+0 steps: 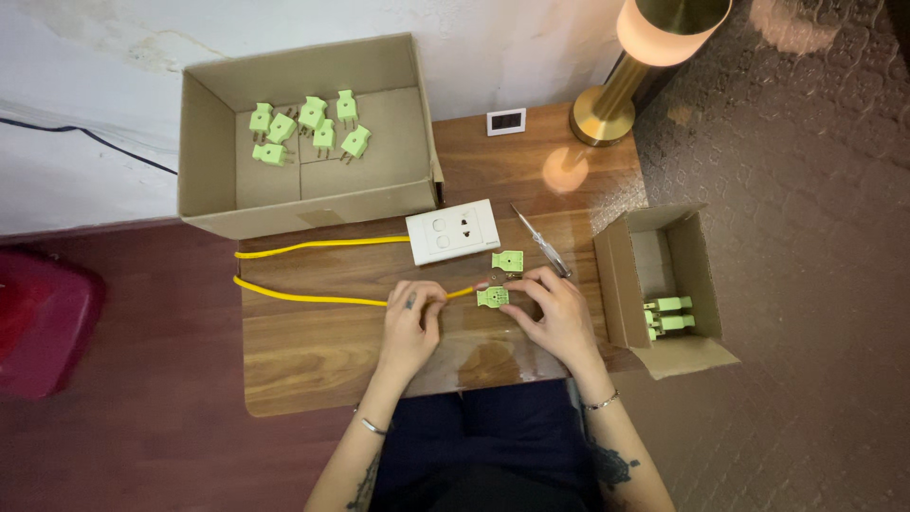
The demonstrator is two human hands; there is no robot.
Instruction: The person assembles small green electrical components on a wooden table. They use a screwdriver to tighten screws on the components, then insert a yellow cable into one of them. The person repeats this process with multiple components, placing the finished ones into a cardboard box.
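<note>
My left hand [413, 320] pinches the yellow cable [313, 298] near its end on the wooden table [303, 360]. My right hand [557, 311] holds an opened light-green plug half [492, 297] at the cable's end, fingertips on it. The other green plug half [508, 259] lies just above, beside a small screwdriver [542, 242]. The cable loops left and back to a white socket plate [453, 230].
A large open cardboard box [213, 180] at the back left holds several green plugs [313, 123]. A smaller open box [621, 284] at the right holds a few more green plugs [669, 317]. A brass lamp [616, 100] and a small white clock [506, 121] stand at the back.
</note>
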